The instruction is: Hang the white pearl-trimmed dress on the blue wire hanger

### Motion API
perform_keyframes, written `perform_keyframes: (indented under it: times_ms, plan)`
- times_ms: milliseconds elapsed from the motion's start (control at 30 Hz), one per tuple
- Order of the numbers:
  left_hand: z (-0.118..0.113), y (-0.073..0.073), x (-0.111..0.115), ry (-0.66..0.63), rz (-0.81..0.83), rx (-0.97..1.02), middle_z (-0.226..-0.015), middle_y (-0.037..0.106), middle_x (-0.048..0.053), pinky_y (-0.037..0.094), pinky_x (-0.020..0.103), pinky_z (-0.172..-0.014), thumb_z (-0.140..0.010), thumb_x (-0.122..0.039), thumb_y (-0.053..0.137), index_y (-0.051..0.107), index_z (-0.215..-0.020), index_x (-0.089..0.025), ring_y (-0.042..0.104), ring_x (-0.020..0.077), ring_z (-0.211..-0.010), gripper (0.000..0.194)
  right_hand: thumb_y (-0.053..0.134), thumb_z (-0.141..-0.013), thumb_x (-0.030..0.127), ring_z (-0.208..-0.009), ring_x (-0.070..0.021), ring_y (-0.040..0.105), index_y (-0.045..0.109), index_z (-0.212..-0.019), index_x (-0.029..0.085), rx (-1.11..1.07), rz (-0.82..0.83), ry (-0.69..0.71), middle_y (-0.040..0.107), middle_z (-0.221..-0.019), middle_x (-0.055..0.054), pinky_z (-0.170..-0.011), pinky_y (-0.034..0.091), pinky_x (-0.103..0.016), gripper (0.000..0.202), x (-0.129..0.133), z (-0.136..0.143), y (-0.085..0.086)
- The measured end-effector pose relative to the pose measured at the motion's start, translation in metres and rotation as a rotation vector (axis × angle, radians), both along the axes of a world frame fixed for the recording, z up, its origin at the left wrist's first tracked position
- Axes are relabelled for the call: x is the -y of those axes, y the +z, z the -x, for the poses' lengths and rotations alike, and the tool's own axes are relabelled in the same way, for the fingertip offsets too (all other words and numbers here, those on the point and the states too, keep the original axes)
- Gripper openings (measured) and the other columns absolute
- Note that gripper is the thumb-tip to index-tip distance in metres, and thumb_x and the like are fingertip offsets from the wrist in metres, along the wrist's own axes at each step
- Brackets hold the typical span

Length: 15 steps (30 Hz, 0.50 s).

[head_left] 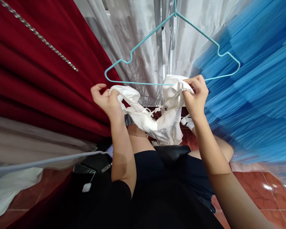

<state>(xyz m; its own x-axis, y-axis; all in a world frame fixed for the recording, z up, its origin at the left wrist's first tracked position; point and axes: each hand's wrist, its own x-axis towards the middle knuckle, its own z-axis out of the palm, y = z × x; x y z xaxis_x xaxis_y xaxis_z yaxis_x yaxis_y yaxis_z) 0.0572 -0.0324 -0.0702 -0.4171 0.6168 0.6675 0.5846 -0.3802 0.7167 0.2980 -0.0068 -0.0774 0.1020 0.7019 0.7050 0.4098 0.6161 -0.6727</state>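
Observation:
A white dress (150, 122) with a pearl-beaded neckline and laced back hangs between my two hands, its lower part falling past my knees. My left hand (106, 98) pinches one sleeve or strap near its beaded edge. With my right hand (197, 92) I grip the opposite strap, which passes over the bottom bar of a light-blue hanger (143, 83). The hanger is suspended above the dress by its hook, whose top is cut off by the frame. On the left, the strap lies just below the bar, apart from it.
Red drapery (50, 73) with a rhinestone trim hangs at left, white fabric (138, 38) behind, blue tulle (255, 86) at right. On a black surface at my left lie a phone (110, 150) and a white earbud case (86, 187). The floor has red tiles (271, 190).

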Motion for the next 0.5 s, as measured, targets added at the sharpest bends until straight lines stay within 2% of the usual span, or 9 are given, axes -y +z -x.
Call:
perform_keyframes:
  times_ms: [167,300,400,500]
  plan:
    - [0.006,0.034,-0.026,0.120,-0.020,0.133,-0.097,0.044,0.000,0.051,0.028,-0.076,-0.079,-0.010,0.064,0.046,-0.105,-0.016,0.058,0.0131,-0.083,0.032,0.056,-0.085,0.020,-0.075,-0.0117,0.049,0.066,-0.084,0.020,0.062,-0.076,-0.024,0.048,-0.080,-0.001,-0.077,0.051,-0.033,0.010,-0.004,-0.001,-0.002]
    - [0.030,0.057,-0.042,0.261,-0.125,0.181,-0.095,0.043,-0.002,0.041,0.016,-0.065,-0.067,0.016,0.044,0.043,-0.092,-0.013,0.046,0.0028,-0.065,0.039,0.054,-0.087,0.020,-0.073,-0.0116,0.048,0.066,-0.086,0.019,0.103,-0.093,-0.041,0.048,-0.079,-0.001,-0.074,0.050,-0.033,0.011,-0.004,0.001,-0.003]
    - [0.033,0.065,-0.043,0.187,-0.257,-0.021,-0.092,0.045,-0.004,0.029,0.013,-0.056,-0.061,0.025,0.034,0.046,-0.088,-0.010,0.031,-0.0008,-0.055,0.046,0.054,-0.087,0.018,-0.073,-0.0115,0.048,0.065,-0.087,0.019,0.096,-0.089,-0.037,0.047,-0.080,-0.001,-0.074,0.050,-0.032,0.012,-0.004,0.002,-0.005]
    - [0.024,0.067,-0.043,0.068,-0.410,-0.127,-0.091,0.046,-0.003,0.024,0.013,-0.054,-0.063,0.026,0.033,0.049,-0.090,-0.007,0.028,-0.0015,-0.056,0.045,0.054,-0.087,0.018,-0.073,-0.0116,0.048,0.065,-0.087,0.019,0.090,-0.091,-0.042,0.047,-0.080,-0.001,-0.073,0.049,-0.032,0.011,-0.004,0.005,-0.007]
